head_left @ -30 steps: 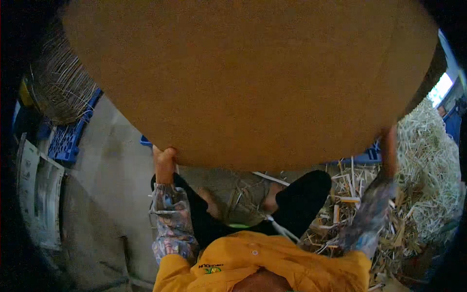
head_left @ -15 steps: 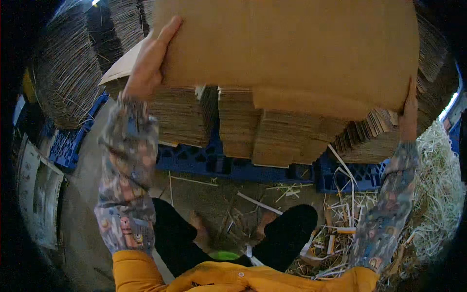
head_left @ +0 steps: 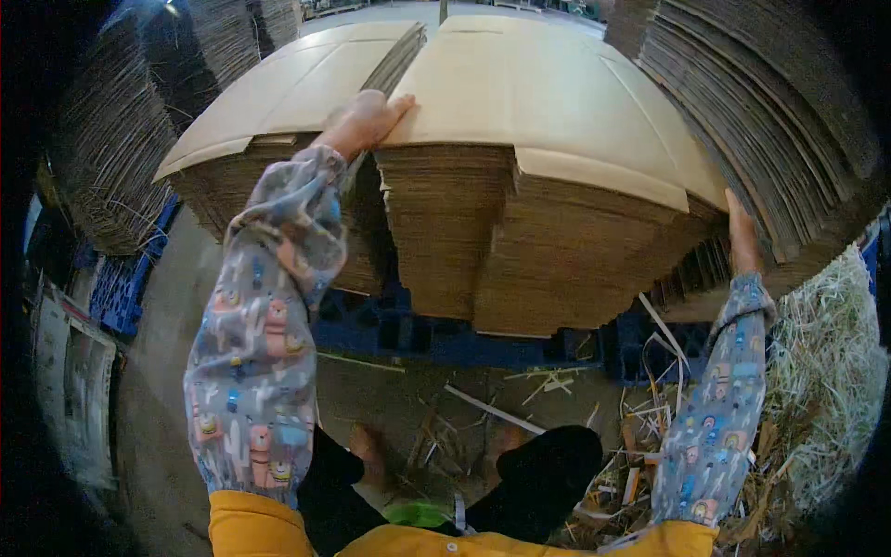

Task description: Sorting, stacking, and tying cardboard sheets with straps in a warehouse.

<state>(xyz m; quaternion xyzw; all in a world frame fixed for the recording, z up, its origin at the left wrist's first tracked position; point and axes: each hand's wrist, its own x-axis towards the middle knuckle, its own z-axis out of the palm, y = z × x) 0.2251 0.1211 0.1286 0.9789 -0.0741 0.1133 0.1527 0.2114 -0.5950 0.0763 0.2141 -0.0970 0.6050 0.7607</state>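
Note:
A flattened cardboard sheet lies on top of a tall stack of flat cardboard in front of me. My left hand is closed on the sheet's near left corner, beside a narrow gap. My right hand presses against the sheet's right edge, its fingers upright along the side and partly hidden. A second cardboard stack stands just left of the gap, topped by a pale sheet. Patterned sleeves cover both my forearms.
Blue plastic pallets lie under the stacks. More cardboard piles rise at the left and right. A heap of pale shredded strips lies at the right. Strap scraps litter the floor near my feet.
The sheet, held raised and tilted before me half a second ago, now rests flat on the stack. My left hand has moved right and down to its corner; my right hand has moved slightly left.

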